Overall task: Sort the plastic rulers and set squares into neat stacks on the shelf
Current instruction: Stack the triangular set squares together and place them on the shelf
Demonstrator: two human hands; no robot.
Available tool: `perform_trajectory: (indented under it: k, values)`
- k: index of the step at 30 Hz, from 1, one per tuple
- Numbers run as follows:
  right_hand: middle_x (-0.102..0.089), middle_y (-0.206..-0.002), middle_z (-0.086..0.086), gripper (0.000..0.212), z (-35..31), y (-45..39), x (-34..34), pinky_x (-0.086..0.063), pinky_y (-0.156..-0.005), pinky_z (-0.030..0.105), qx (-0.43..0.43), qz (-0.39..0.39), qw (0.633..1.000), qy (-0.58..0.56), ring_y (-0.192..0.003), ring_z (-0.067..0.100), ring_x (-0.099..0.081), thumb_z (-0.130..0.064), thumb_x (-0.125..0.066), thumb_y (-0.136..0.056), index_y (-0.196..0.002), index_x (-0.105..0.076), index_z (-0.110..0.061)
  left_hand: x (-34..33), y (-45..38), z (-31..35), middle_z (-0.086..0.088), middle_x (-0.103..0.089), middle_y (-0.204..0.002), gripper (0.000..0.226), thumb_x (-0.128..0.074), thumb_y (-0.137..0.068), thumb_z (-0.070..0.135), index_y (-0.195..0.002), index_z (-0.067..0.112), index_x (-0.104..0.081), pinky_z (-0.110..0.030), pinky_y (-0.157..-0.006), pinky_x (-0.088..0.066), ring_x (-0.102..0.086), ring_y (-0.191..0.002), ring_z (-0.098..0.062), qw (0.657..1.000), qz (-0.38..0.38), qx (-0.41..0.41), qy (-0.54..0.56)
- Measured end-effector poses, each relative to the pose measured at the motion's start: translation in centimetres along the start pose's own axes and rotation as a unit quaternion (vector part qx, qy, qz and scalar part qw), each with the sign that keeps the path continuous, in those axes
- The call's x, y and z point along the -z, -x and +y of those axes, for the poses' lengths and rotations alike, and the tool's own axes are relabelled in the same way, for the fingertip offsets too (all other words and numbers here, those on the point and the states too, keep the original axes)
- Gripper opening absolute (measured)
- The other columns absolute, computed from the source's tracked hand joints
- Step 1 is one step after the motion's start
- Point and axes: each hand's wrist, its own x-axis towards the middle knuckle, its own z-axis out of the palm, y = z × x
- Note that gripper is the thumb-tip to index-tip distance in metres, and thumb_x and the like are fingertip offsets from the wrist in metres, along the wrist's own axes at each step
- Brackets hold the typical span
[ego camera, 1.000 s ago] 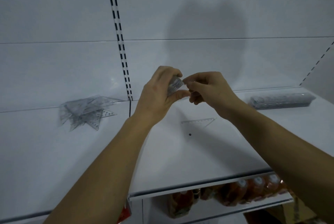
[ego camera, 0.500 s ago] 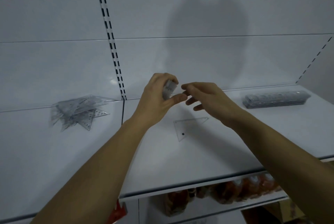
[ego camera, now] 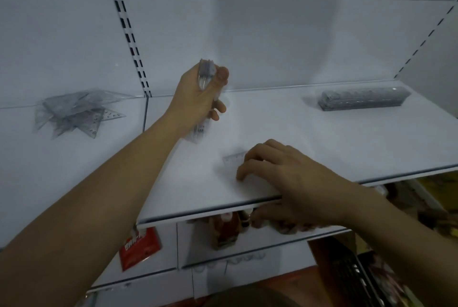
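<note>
Right hand (ego camera: 280, 175) fingers are curled down onto a clear set square (ego camera: 234, 158) that lies flat on the shelf (ego camera: 322, 148), near the front edge; only one corner with its printed scale is seen past the fingertips, and whether it is already pinched or only pressed cannot be told. Thin, light, stiff and slick plastic of this kind is judged hard to lift from a flat board; it is best slid to the lip of the shelf, or tipped up by one edge, and then taken by the edges between thumb and fingers. A bundle of clear pieces (ego camera: 204, 78) is gripped upright in the left hand (ego camera: 198, 98), thumb on one face and fingers wrapped round the other, its lower end just above the shelf. The left forearm is raised and reaches forward; the right wrist is bent low over the front edge. A loose heap of set squares (ego camera: 74, 113) is seen well to the left, and a neat stack of rulers (ego camera: 363, 99) far to the right at the back.
</note>
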Motion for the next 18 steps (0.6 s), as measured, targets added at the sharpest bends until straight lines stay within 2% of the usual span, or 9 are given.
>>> perform_trajectory:
  k: [2,4,6,8,10,14,16,18]
  values:
    - [-0.053,-0.121,-0.008,0.043,-0.7,0.3,-0.5,-0.051,-0.086,0.032,0.028,0.030,0.999,0.033,-0.106,0.013,-0.049,-0.048,-0.072,-0.084,-0.121,-0.057,-0.032,-0.2,0.1,0.0,-0.012,-0.065,-0.104,0.042,-0.055,-0.097,0.048,-0.109,0.007,-0.058,-0.030,-0.045,-0.051,-0.063,-0.057,-0.024,1.000,0.001,0.003,0.001]
    - [-0.059,-0.111,-0.004,0.028,-1.2,0.5,-1.0,-0.052,-0.076,0.033,0.068,0.052,0.996,0.040,-0.095,0.014,-0.052,-0.037,-0.068,-0.090,-0.114,-0.063,-0.026,-0.3,0.3,0.2,-0.017,-0.065,-0.110,0.039,-0.051,-0.100,0.046,-0.106,0.008,-0.058,-0.030,-0.045,-0.051,-0.063,-0.057,-0.023,1.000,-0.004,0.003,0.006]
    - [-0.061,-0.105,-0.002,0.016,-1.3,0.5,-1.1,-0.052,-0.072,0.033,0.101,0.086,0.991,0.030,-0.089,0.015,-0.054,-0.028,-0.064,-0.095,-0.110,-0.067,-0.021,-0.3,0.5,0.2,-0.020,-0.064,-0.113,0.039,-0.048,-0.101,0.046,-0.104,0.008,-0.058,-0.030,-0.046,-0.052,-0.063,-0.058,-0.023,1.000,-0.012,0.007,0.015]
    - [-0.062,-0.101,0.000,0.013,-1.3,0.3,-0.8,-0.052,-0.071,0.035,0.093,0.132,0.987,-0.003,-0.086,0.017,-0.058,-0.022,-0.061,-0.098,-0.106,-0.069,-0.016,-0.3,0.8,0.1,-0.022,-0.063,-0.113,0.039,-0.048,-0.102,0.045,-0.106,0.008,-0.057,-0.031,-0.048,-0.053,-0.063,-0.059,-0.024,0.999,-0.022,0.011,0.025]
    - [-0.064,-0.103,-0.002,0.016,-1.1,-0.1,-0.2,-0.054,-0.076,0.034,0.073,0.140,0.987,-0.027,-0.089,0.017,-0.061,-0.026,-0.059,-0.100,-0.108,-0.070,-0.016,-0.4,1.0,0.2,-0.022,-0.062,-0.113,0.039,-0.049,-0.101,0.045,-0.108,0.007,-0.055,-0.032,-0.050,-0.054,-0.063,-0.060,-0.024,0.999,-0.036,0.007,0.030]
    - [-0.061,-0.113,-0.004,0.033,-1.0,-0.7,-0.4,-0.050,-0.085,0.032,0.081,0.054,0.995,-0.021,-0.100,0.014,-0.056,-0.047,-0.061,-0.097,-0.115,-0.069,-0.020,-0.6,1.4,0.5,-0.017,-0.062,-0.110,0.054,-0.053,-0.086,0.058,-0.108,0.008,-0.055,-0.033,-0.052,-0.055,-0.064,-0.062,-0.023,0.998,-0.047,0.004,0.029]
    - [-0.061,-0.114,-0.003,0.036,-0.8,-0.7,-0.7,-0.050,-0.086,0.031,0.084,0.052,0.995,-0.007,-0.101,0.015,-0.055,-0.047,-0.067,-0.092,-0.116,-0.068,-0.020,-0.5,1.4,0.6,-0.015,-0.062,-0.109,0.055,-0.053,-0.084,0.059,-0.107,0.009,-0.055,-0.033,-0.052,-0.055,-0.064,-0.062,-0.023,0.998,-0.046,0.007,0.029]
    - [-0.063,-0.109,-0.001,0.029,-0.8,-0.7,-1.0,-0.052,-0.081,0.033,0.097,0.073,0.993,0.002,-0.097,0.017,-0.057,-0.038,-0.073,-0.090,-0.112,-0.070,-0.018,-0.4,1.3,0.5,-0.015,-0.062,-0.108,0.049,-0.051,-0.092,0.056,-0.106,0.009,-0.056,-0.033,-0.052,-0.055,-0.064,-0.062,-0.024,0.999,-0.044,0.006,0.028]
